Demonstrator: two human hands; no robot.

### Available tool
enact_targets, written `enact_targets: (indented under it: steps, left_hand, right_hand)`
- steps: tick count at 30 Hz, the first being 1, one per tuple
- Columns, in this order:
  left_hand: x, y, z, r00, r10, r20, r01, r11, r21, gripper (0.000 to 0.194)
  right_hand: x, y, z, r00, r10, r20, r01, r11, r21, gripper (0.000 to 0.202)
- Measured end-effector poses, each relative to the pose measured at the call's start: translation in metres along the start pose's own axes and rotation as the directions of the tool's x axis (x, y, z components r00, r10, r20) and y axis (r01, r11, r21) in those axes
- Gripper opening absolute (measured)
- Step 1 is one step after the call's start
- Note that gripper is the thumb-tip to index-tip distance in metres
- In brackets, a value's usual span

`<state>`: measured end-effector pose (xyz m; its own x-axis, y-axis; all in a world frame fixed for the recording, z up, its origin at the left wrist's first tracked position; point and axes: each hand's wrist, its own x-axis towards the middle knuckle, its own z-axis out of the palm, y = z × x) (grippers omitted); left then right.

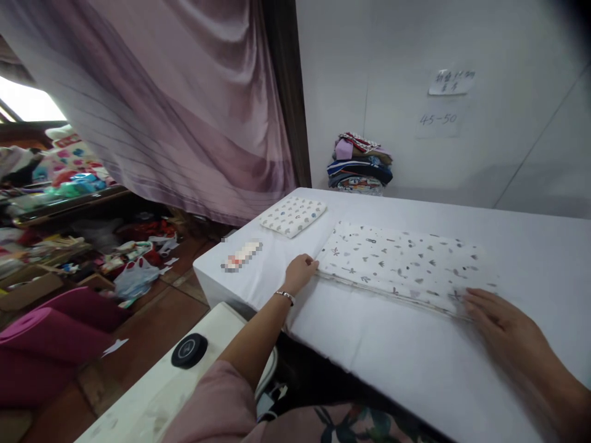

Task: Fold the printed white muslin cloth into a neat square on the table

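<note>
A long folded white cloth [401, 261] with small grey prints lies flat on the white-covered table [351, 344]. At its near left corner is my left hand [301, 271], fingers pinched on the edge, a bracelet at the wrist. My right hand [498, 314], slightly blurred, rests at the near right corner with its fingers stretched out over the cloth. Farther back on the left lies a smaller folded cloth [293, 215] with grey and blue prints; neither hand touches it.
A pixelated item [242, 255] lies near the table's left edge. Behind the table stands a stack of folded fabrics [360, 166]. A white surface with a black round object [189, 351] is at lower left. A pink curtain [198, 92] hangs at left, above a cluttered floor.
</note>
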<state>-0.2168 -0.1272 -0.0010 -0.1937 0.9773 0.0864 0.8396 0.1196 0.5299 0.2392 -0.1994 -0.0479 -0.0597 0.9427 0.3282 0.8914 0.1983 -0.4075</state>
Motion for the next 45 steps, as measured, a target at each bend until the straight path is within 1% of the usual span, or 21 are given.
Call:
enact_targets:
  steps: [2, 4, 7, 10, 12, 14, 16, 19, 21, 24, 26, 28, 30, 33, 36, 38, 40, 43, 45]
  left_hand:
    - [0.008, 0.004, 0.0, 1.0, -0.001, 0.015, 0.001, 1.0, -0.011, 0.035]
    - [0.018, 0.009, 0.003, 0.999, -0.004, 0.049, 0.003, 1.0, 0.015, 0.04]
    - [0.032, 0.018, 0.01, 0.994, 0.001, 0.105, -0.012, 0.995, 0.097, 0.041]
    - [0.041, 0.025, 0.014, 0.99, -0.003, 0.141, -0.017, 0.99, 0.138, 0.046]
    - [0.045, 0.028, 0.013, 0.983, -0.037, 0.177, 0.01, 0.989, 0.146, 0.045]
    - [0.047, 0.029, 0.011, 0.974, -0.078, 0.214, 0.047, 0.988, 0.147, 0.04]
    - [0.05, 0.029, 0.007, 0.966, -0.108, 0.236, 0.076, 0.987, 0.142, 0.037]
    - [0.053, 0.027, 0.005, 0.963, -0.105, 0.247, 0.072, 0.988, 0.137, 0.034]
    - [0.054, 0.026, 0.005, 0.962, -0.082, 0.259, 0.045, 0.989, 0.144, 0.03]
    - [0.054, 0.024, 0.008, 0.961, -0.058, 0.269, 0.009, 0.983, 0.181, 0.032]
    - [0.053, 0.024, 0.01, 0.974, -0.038, 0.225, -0.007, 0.981, 0.193, 0.039]
    - [0.051, 0.025, 0.011, 0.982, -0.023, 0.187, -0.015, 0.98, 0.198, 0.049]
    - [0.05, 0.027, 0.011, 0.979, -0.032, 0.199, -0.013, 0.975, 0.22, 0.058]
    - [0.05, 0.029, 0.008, 0.965, -0.06, 0.254, -0.005, 0.969, 0.247, 0.063]
    - [0.054, 0.03, 0.007, 0.961, -0.062, 0.269, -0.007, 0.969, 0.247, 0.06]
    - [0.056, 0.03, 0.007, 0.962, -0.064, 0.267, -0.005, 0.968, 0.251, 0.056]
    - [0.059, 0.029, 0.008, 0.959, -0.067, 0.276, -0.006, 0.967, 0.254, 0.054]
    - [0.061, 0.027, 0.009, 0.952, -0.067, 0.297, -0.005, 0.971, 0.237, 0.054]
    - [0.062, 0.025, 0.009, 0.952, -0.07, 0.298, 0.001, 0.974, 0.226, 0.053]
  right_hand:
    - [0.003, 0.007, 0.003, 1.0, 0.0, -0.009, -0.001, 0.998, -0.068, 0.044]
    - [0.004, 0.016, 0.008, 0.999, 0.023, 0.032, -0.019, 0.992, -0.122, 0.049]
    - [0.002, 0.027, 0.016, 0.994, 0.057, 0.092, -0.043, 0.989, -0.145, 0.052]
    - [0.002, 0.031, 0.016, 0.993, 0.062, 0.104, -0.044, 0.985, -0.165, 0.05]
    - [0.006, 0.029, 0.012, 0.993, 0.069, 0.094, -0.051, 0.982, -0.181, 0.049]
    - [0.015, 0.023, 0.007, 0.995, 0.071, 0.071, -0.058, 0.983, -0.172, 0.048]
    - [0.027, 0.011, 0.002, 0.996, 0.076, 0.049, -0.069, 0.989, -0.13, 0.049]
    - [0.053, -0.014, -0.004, 0.995, 0.083, 0.045, -0.081, 0.995, -0.054, 0.051]
    - [0.072, -0.032, -0.004, 0.996, 0.072, 0.052, -0.069, 0.996, -0.063, 0.052]
    - [0.099, -0.051, 0.003, 0.989, 0.052, 0.139, -0.035, 0.992, -0.12, 0.056]
    - [0.111, -0.057, 0.013, 0.974, 0.086, 0.208, -0.05, 0.983, -0.174, 0.059]
    - [0.115, -0.059, 0.025, 0.949, 0.121, 0.293, -0.055, 0.973, -0.224, 0.06]
    - [0.113, -0.059, 0.036, 0.938, 0.128, 0.321, -0.044, 0.966, -0.255, 0.06]
    - [0.107, -0.059, 0.043, 0.946, 0.114, 0.303, -0.032, 0.965, -0.26, 0.06]
    - [0.109, -0.058, 0.039, 0.933, 0.116, 0.342, -0.038, 0.973, -0.227, 0.061]
    - [0.118, -0.055, 0.032, 0.915, 0.112, 0.387, -0.035, 0.979, -0.199, 0.062]
    - [0.132, -0.045, 0.024, 0.914, 0.129, 0.385, -0.05, 0.977, -0.209, 0.066]
    - [0.154, -0.021, 0.016, 0.93, 0.229, 0.289, -0.136, 0.942, -0.308, 0.068]
    - [0.164, -0.002, 0.016, 0.922, 0.298, 0.247, -0.199, 0.913, -0.356, 0.068]
